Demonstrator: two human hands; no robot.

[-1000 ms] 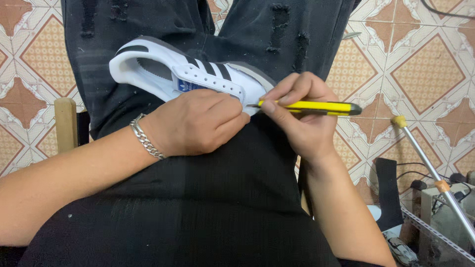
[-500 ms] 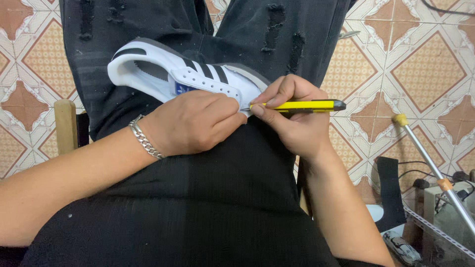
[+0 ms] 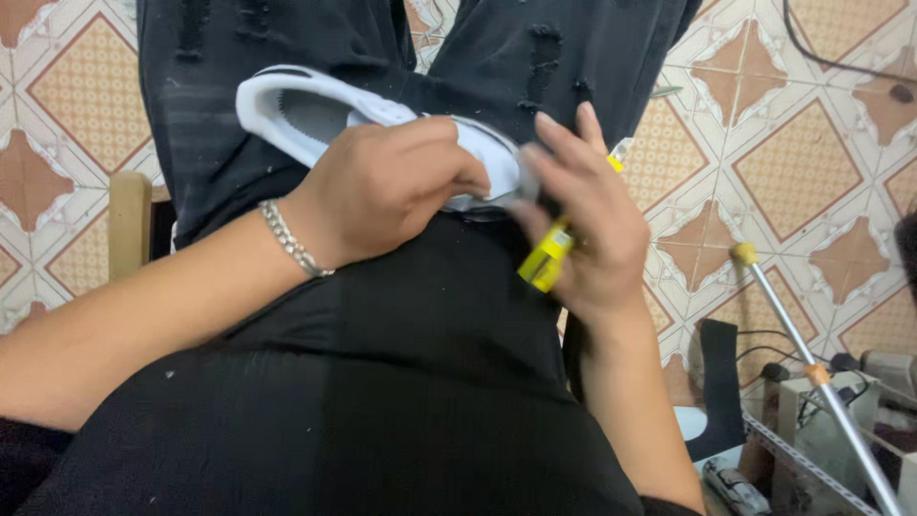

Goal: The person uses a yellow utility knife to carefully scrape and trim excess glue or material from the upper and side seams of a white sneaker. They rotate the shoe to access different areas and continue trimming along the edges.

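A white low-top sneaker with a pale grey lining [image 3: 315, 110] lay on the person's lap in the upper middle of the frame, resting against dark ripped jeans [image 3: 535, 57]. Its long axis ran from the upper left down toward the centre right, with the open collar turned up toward the camera at the upper-left end; the other end was hidden under the hands, so which end was the toe could not be told.

The left hand [image 3: 387, 186] came in from the lower left, forearm slanting up across the black garment [image 3: 401, 382], a silver chain bracelet [image 3: 291, 239] at the wrist. Its fingers were curled together and clamped over the middle of the sneaker.

The right hand [image 3: 583, 215] rose from the lower right, back toward the camera, fingers stretched upward and slightly apart, with a yellow and black pen-like tool [image 3: 546, 258] pinned under them; the tool slanted from lower left to upper right, just beside the sneaker.

Patterned orange and cream floor tiles [image 3: 793, 162] showed around the legs.
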